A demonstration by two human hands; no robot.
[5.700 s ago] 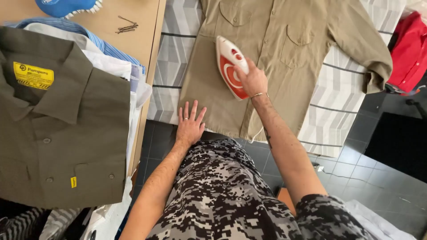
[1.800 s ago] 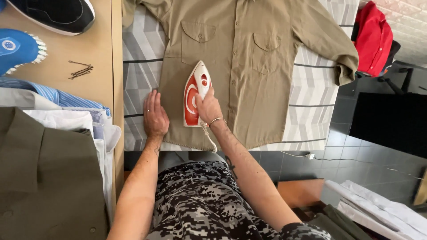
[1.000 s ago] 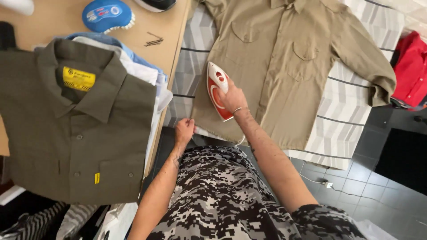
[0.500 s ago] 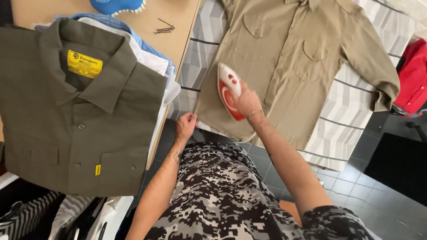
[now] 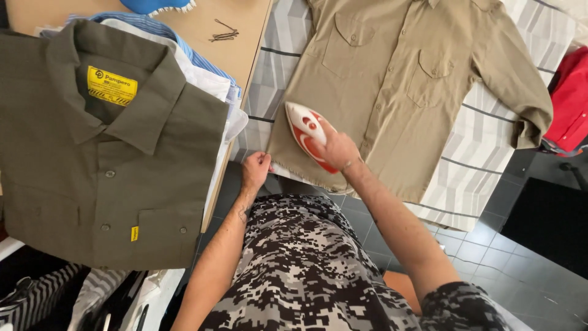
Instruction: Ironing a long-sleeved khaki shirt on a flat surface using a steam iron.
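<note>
My right hand [image 5: 338,149] is wrapped around the handle of a steam iron [image 5: 308,132], fingers closed firmly over it so most of the handle is hidden. The iron has a white shell with orange-red panels, and it sits soleplate-down on the lower front of a khaki button-up shirt [image 5: 392,92]. Its long axis runs on a diagonal, with the pointed nose aimed up and to the left in my view, toward the shirt's side edge, and the heel buried under my palm.

The shirt is a light tan work shirt with two flapped chest pockets, spread flat and face-up on an ironing board cover [image 5: 484,165] of grey and white stripes. Its collar lies at the far side, its hem at the near edge, and one long sleeve runs out to the right with the cuff folded back.

My left hand [image 5: 256,170] pinches the near left corner of the hem, fingers curled and closed on the fabric at the board's edge, just beside the iron.

To the left, a dark olive shirt [image 5: 104,153] lies folded on top of a stack of folded clothes on a wooden table [image 5: 245,43]. A few hairpins [image 5: 223,34] lie on the wood beyond it. A red garment [image 5: 569,104] hangs at the far right.
</note>
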